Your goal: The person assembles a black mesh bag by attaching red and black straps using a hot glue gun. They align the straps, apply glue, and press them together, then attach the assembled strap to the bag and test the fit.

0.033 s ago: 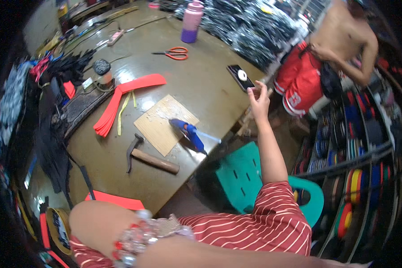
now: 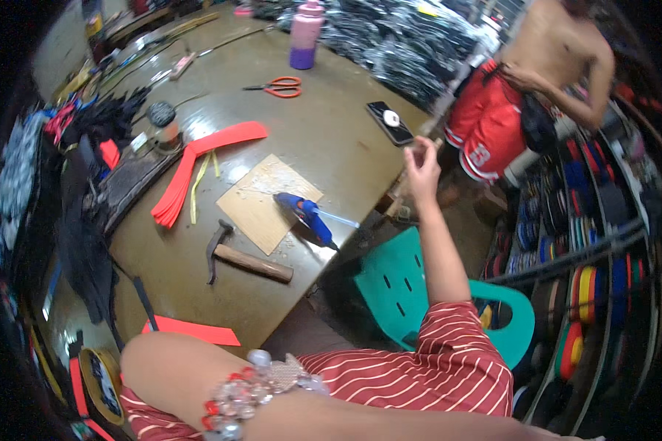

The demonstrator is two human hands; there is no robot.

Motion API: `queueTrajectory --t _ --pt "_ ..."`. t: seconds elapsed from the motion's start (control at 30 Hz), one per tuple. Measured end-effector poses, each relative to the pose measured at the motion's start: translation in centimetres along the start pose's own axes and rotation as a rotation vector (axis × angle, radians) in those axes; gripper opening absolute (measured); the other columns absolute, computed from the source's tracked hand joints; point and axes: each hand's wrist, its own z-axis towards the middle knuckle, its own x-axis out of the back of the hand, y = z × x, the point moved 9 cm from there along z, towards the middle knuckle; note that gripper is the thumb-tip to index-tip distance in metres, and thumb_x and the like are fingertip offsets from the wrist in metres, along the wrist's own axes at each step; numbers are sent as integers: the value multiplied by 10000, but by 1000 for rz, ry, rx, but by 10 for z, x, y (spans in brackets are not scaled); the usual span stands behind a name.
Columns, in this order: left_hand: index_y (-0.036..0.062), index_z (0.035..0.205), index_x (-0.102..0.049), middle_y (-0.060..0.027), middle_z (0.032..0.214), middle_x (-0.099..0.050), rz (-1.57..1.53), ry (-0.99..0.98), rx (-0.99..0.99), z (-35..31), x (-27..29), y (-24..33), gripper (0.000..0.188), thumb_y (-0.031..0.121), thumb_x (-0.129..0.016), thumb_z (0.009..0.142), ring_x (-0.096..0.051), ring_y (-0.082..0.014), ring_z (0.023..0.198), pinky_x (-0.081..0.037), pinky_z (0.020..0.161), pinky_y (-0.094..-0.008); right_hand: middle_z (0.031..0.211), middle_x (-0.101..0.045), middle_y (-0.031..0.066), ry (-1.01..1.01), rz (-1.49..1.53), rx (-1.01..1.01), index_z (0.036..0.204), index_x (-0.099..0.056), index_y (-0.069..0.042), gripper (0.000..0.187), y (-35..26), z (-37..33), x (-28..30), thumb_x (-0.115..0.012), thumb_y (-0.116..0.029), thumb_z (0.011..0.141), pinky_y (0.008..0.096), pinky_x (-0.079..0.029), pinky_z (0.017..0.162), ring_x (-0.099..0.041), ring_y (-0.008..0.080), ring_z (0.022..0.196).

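Note:
My right hand (image 2: 423, 173) is raised past the table's right edge, close to a dark phone (image 2: 397, 134) with a small round white thing (image 2: 391, 117) on it. Its thumb and forefinger bend together into a ring with nothing seen between them. My left arm folds across the bottom, very near the camera, with a bracelet of clear and red beads (image 2: 243, 397) on it. My left hand (image 2: 390, 419) runs off the lower edge, and its fingers are hidden. A blue glue gun (image 2: 305, 217) rests on a tan cardboard piece (image 2: 254, 209). Beside that lies a wooden-handled hammer (image 2: 254, 262).
Neon orange strips (image 2: 180, 184) and orange-handled scissors (image 2: 283, 87) lie on the table (image 2: 331, 121). A pink-purple bottle (image 2: 304, 44) stands farther back. A green plastic chair (image 2: 397, 287) is at the right edge. Another person in red shorts (image 2: 485, 125) stands near shelves of webbing rolls (image 2: 585, 301).
My right thumb and forefinger have come together from being apart. The view has shifted slightly, so the table's things sit a little more to the left. My left arm stays folded.

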Motion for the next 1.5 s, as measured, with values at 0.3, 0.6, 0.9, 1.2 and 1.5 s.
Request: queueTrajectory --t 0.3,0.6,0.9,1.2,1.5 --pt "-219 1251 -316 -347 1202 -482 -238 -231 -120 -59 -79 2 960 647 -313 837 -558 -375 1082 -478 892 -368 715 -543 29 230 445 -286 1206 -421 -24 302 -64 -192 30 -492 -132 933 245 -484 621 -552 106 651" --pt "-212 1262 -317 -356 1311 -372 -141 7 -224 -112 -97 44 1078 747 -264 775 -449 -401 1203 -403 990 -400 763 -610 117 -346 393 418 945 -581 9 155 -250 -198 -73 -584 44 793 288 -480 628 -610 212 649" --pt "-36 875 -581 -226 996 -614 278 212 -219 -185 -87 88 292 202 -435 960 -614 -376 908 -518 765 -436 1044 -544 159 -774 -81 316 1079 -589 -76 389 -267 -197 -173 -717 -158 720 393 -443 864 -538 325 990" --pt "-49 1166 -530 -225 1259 -497 1797 841 1105 -386 68 62 357 160 -541 877 -476 -307 1189 -372 1017 -376 975 -537 142 -729 -104 330 1129 -569 -129 401 -251 -208 -183 -662 -55 746 408 -456 808 -527 331 935" --pt "-89 1346 -288 -266 1389 -330 1855 740 1136 -395 64 28 772 431 -557 843 -314 -338 1317 -244 1099 -408 915 -564 165 -595 -243 487 1088 -544 -42 318 -255 -215 -181 -607 -134 790 412 -454 750 -540 327 869"
